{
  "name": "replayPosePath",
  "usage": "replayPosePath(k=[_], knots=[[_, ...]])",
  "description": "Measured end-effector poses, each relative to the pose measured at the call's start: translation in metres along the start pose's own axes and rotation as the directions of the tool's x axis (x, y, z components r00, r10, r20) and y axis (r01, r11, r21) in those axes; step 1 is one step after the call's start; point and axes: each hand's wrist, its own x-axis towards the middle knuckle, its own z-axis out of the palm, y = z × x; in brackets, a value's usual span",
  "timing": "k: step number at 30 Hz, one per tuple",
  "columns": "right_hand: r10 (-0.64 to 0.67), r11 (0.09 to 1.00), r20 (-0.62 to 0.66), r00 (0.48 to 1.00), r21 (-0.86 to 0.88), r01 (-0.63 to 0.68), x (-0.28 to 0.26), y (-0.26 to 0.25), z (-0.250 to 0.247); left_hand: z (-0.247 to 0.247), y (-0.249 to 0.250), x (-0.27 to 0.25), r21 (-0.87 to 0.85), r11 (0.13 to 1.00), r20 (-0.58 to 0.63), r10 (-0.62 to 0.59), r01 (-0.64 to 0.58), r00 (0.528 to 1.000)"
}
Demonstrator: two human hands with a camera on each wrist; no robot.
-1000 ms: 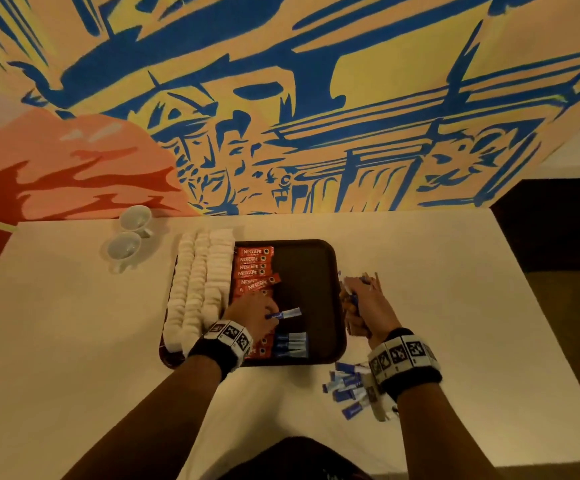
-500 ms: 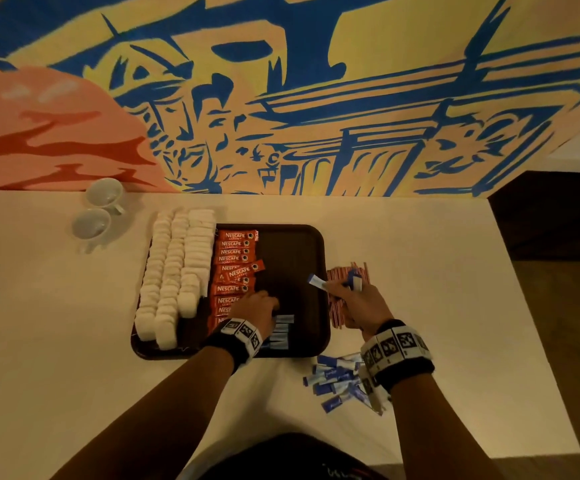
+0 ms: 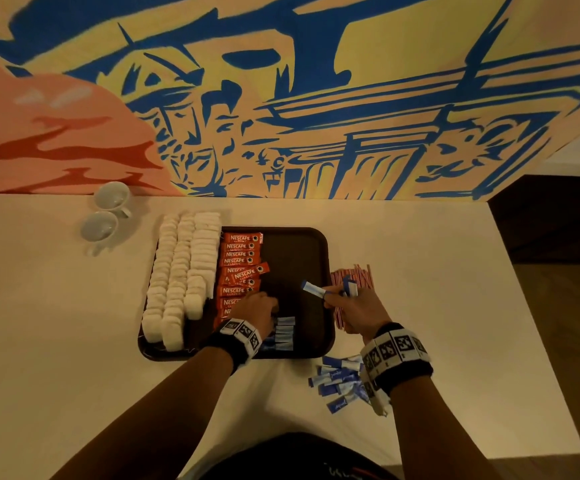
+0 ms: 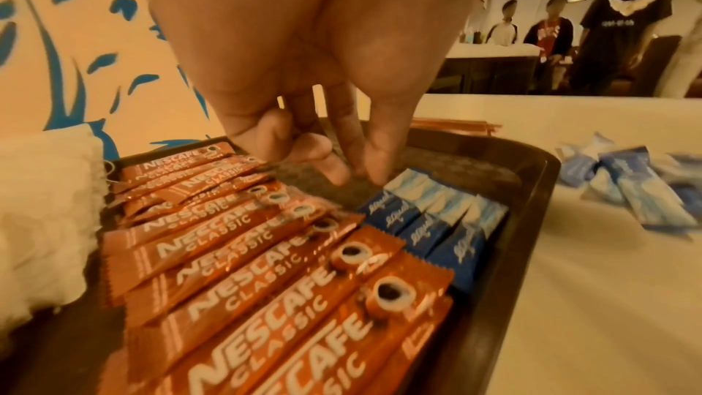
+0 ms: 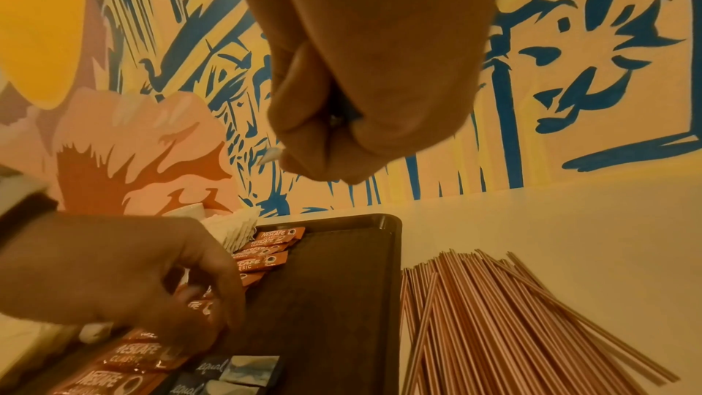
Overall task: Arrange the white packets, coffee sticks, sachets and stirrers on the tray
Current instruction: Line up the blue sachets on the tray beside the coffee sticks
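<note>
**Two hands at work over a dark tray on a pale table**

Most of the head view is filled by a painted wall (image 3: 316, 98), a mural in blue lines on yellow with a pink and red patch to the left. Below it runs a pale table (image 3: 56, 341); past its right edge the floor looks dark. Behind the table, in the left wrist view, several people stand by a counter under hanging lamps.

On the table sits a dark tray (image 3: 299, 258). Rows of white packets (image 3: 181, 271) fill its left side, reaching past the far edge. Beside them lies a column of red coffee sticks (image 3: 240, 258), one of them tilted across the others. At the near end of the tray, just right of the sticks, a short row of blue sachets (image 3: 285, 332) lies side by side.

Off the tray, a bundle of red-striped stirrers (image 5: 494, 311) rests on the table by its right edge, and loose blue sachets (image 3: 340, 381) are scattered near the front right corner. Two white cups (image 3: 106, 213) stand far left.

Over the tray, the left hand (image 3: 255, 311) has its fingers bent downward, tips close together above the row of sachets, holding nothing. The right hand (image 3: 354, 311) pinches a blue sachet (image 3: 314, 289) over the tray's right side.
</note>
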Motion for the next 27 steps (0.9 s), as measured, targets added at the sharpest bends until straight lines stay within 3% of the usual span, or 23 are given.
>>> replayPosePath(k=[2,4,6,9,13,16,21,27], knots=[[-0.018,0.999,-0.007,1.0,-0.03,0.017,-0.001,0.0,0.002,-0.011,0.002,-0.003,-0.146,0.989,-0.056,-0.022,0.014,0.998],[-0.034,0.998,-0.008,0.999,-0.057,0.033,-0.003,-0.002,0.003,-0.027,0.006,-0.007,-0.377,0.926,-0.069,-0.053,0.023,0.996],[-0.064,0.995,-0.009,0.998,-0.073,0.063,-0.005,-0.004,0.006,-0.044,0.013,-0.014,-0.585,0.811,-0.074,-0.036,-0.014,0.997],[-0.13,0.991,-0.021,0.991,-0.044,0.129,-0.008,-0.008,0.011,-0.067,0.022,-0.026,-0.758,0.643,-0.096,0.061,-0.113,0.994],[-0.226,0.964,-0.064,0.972,-0.16,0.214,-0.011,-0.014,0.019,-0.084,0.029,-0.034,-0.902,0.425,-0.041,0.072,-0.067,0.997],[-0.268,0.956,-0.047,0.962,-0.142,0.259,-0.015,-0.02,0.02,-0.087,0.029,-0.037,-0.888,0.444,-0.107,0.055,-0.12,0.993],[-0.151,0.975,0.067,0.986,0.175,0.137,-0.022,-0.027,0.015,-0.098,0.02,-0.042,-0.884,0.433,-0.165,0.061,-0.175,0.984],[-0.164,0.985,0.25,0.954,0.093,0.145,-0.039,-0.041,0.022,-0.121,0.022,-0.052,-0.866,0.452,-0.182,0.115,-0.215,0.977]])
